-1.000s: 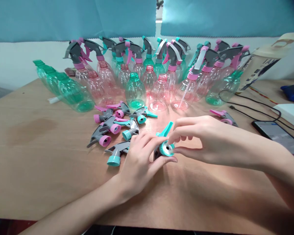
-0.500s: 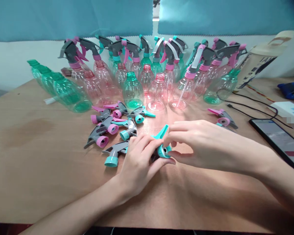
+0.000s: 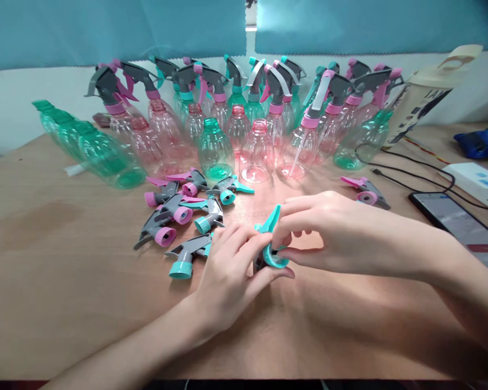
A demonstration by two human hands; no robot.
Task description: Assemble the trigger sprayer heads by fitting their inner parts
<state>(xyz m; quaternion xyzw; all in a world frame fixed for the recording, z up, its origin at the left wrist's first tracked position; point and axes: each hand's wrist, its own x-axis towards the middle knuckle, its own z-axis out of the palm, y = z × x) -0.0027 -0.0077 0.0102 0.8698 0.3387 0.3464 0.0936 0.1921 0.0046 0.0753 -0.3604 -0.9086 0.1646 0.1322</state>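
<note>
My left hand (image 3: 231, 271) is wrapped round a grey spray trigger head with a teal collar and teal lever (image 3: 273, 244), held just above the table. My right hand (image 3: 329, 233) pinches the teal collar from the right with thumb and fingertips. What sits inside the collar is hidden by the fingers. A heap of loose trigger heads (image 3: 183, 214), pink and teal, lies just left of my hands.
Many pink and green plastic bottles (image 3: 244, 130) stand at the back of the wooden table (image 3: 65, 260), some capped with triggers. Green bottles (image 3: 89, 146) lie at the left. A phone (image 3: 455, 222), cables, a white box and a jug (image 3: 427, 92) are at the right. One pink trigger (image 3: 366, 192) lies apart.
The trigger head has turned a little in my hands, its collar now facing more downward, and my right fingers have closed further over it. The view has shifted slightly.
</note>
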